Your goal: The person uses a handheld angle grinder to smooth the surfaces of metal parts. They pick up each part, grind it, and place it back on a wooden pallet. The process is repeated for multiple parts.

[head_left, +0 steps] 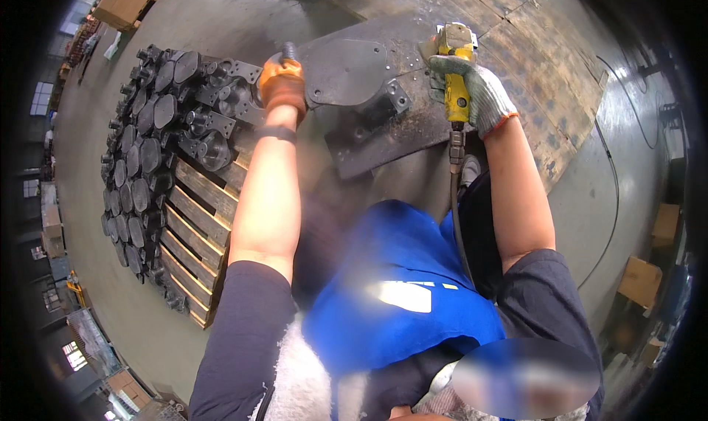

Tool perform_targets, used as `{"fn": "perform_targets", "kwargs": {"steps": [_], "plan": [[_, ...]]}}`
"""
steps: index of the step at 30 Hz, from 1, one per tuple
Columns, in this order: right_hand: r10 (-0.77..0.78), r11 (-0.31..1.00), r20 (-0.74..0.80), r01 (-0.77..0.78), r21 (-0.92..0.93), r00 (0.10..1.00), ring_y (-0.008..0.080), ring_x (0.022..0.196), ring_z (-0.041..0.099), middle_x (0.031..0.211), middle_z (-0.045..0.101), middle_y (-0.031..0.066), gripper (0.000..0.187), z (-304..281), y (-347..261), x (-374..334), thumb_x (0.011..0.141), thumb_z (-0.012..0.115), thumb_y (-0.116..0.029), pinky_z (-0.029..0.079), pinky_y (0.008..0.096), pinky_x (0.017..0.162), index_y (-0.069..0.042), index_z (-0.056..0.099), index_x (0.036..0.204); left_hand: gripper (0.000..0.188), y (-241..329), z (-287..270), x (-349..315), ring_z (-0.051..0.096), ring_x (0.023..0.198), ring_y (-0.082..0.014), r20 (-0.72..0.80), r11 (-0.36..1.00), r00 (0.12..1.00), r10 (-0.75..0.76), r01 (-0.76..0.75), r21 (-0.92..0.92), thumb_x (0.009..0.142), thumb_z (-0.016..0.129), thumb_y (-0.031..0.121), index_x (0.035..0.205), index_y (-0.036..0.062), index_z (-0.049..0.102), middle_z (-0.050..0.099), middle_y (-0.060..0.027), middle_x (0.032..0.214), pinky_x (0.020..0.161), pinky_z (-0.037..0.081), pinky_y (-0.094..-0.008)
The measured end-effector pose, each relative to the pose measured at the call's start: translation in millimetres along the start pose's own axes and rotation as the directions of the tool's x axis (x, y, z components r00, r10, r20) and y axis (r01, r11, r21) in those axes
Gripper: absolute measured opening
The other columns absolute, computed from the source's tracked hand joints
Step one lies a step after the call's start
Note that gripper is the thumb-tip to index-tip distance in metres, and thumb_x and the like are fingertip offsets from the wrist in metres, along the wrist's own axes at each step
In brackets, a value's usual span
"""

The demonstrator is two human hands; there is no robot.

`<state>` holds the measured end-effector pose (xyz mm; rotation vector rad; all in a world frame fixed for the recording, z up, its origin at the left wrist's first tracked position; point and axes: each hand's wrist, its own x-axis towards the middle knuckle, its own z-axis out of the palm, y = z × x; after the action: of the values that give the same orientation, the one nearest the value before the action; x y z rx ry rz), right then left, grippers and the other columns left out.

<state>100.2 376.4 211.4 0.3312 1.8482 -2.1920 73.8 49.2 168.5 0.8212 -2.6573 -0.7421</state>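
My left hand (283, 83), in an orange glove, is closed round a dark metal piece, and its ribbed, bolt-like end (290, 50) sticks up past the fingers. Just right of that hand lies a flat dark metal plate (346, 70) with a rounded outline and small holes. My right hand (483, 92), in a pale knit glove with an orange cuff, grips a yellow air tool (457, 100) from its right side. An air hose (455, 199) runs from the tool's lower end toward my body. Between the hands, a small drilled block (397, 96) joins the plate's lower right.
Many dark metal parts (147, 155) are stacked on a wooden pallet (195, 229) at the left. A worn work surface (531, 74) stretches to the right. Cables (613, 163) lie on the grey floor at far right, near cardboard boxes (640, 282).
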Motion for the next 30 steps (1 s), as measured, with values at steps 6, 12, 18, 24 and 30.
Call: {"fn": "perform_targets", "kwargs": {"steps": [6, 12, 18, 24, 30], "plan": [[0.149, 0.985, 0.025, -0.151, 0.087, 0.988, 0.0164, 0.071, 0.063, 0.088, 0.066, 0.0042, 0.035, -1.3, -10.5, 15.2, 0.082, 0.076, -0.02, 0.051, 0.0294, 0.061, -0.008, 0.064, 0.113, 0.034, 5.5, 45.7, 13.3, 0.068, 0.089, -0.0428, -0.117, 0.989, 0.983, 0.143, -0.137, 0.055, 0.089, 0.058, 0.037, 0.096, 0.0063, 0.07, 0.071, -0.0221, 0.095, 0.08, 0.056, -0.048], [0.213, 0.973, -0.069, -0.218, -0.076, 0.975, 0.0164, 0.071, 0.063, 0.087, 0.067, 0.0043, 0.035, 8.1, -17.2, 29.7, 0.08, 0.078, -0.027, 0.05, 0.0305, 0.061, -0.006, 0.069, 0.105, 0.027, -6.4, 114.1, 28.7, 0.07, 0.091, -0.0359, 0.168, 0.929, 0.967, 0.194, -0.236, 0.284, 0.094, 0.052, 0.029, 0.098, 0.0081, 0.069, 0.07, -0.017, 0.098, 0.077, 0.057, -0.0437], [0.279, 0.924, -0.055, -0.284, -0.256, 0.959, 0.0178, 0.074, 0.062, 0.087, 0.066, 0.005, 0.037, -5.3, -1.5, 49.0, 0.078, 0.08, -0.027, 0.051, 0.0314, 0.068, -0.005, 0.069, 0.105, 0.042, 43.1, 49.3, 10.9, 0.068, 0.1, -0.0375, 0.259, 0.999, 0.966, 0.007, -0.016, 0.029, 0.089, 0.061, 0.049, 0.099, 0.0098, 0.072, 0.071, -0.0179, 0.106, 0.084, 0.055, -0.0454], [0.298, 0.827, -0.075, -0.297, -0.478, 0.952, 0.0204, 0.079, 0.066, 0.094, 0.07, 0.0105, 0.052, -12.3, 17.5, 67.8, 0.084, 0.073, -0.045, 0.054, 0.0352, 0.066, -0.001, 0.07, 0.111, 0.046, 54.7, 33.5, 16.9, 0.067, 0.105, -0.0355, 0.37, 1.0, 0.929, 0.019, -0.014, -0.017, 0.085, 0.067, 0.053, 0.105, 0.012, 0.073, 0.072, -0.015, 0.11, 0.089, 0.053, -0.0444], [0.206, 0.737, 0.039, -0.128, -0.663, 0.978, 0.0205, 0.081, 0.068, 0.093, 0.072, 0.0092, 0.048, -30.2, 44.6, 88.4, 0.09, 0.065, -0.044, 0.054, 0.035, 0.07, -0.001, 0.07, 0.11, 0.051, 56.2, 32.2, 17.0, 0.065, 0.11, -0.0355, 0.414, 0.998, 0.908, 0.055, -0.032, -0.062, 0.087, 0.059, 0.054, 0.109, 0.01, 0.07, 0.07, -0.0169, 0.116, 0.094, 0.052, -0.0445]]}}
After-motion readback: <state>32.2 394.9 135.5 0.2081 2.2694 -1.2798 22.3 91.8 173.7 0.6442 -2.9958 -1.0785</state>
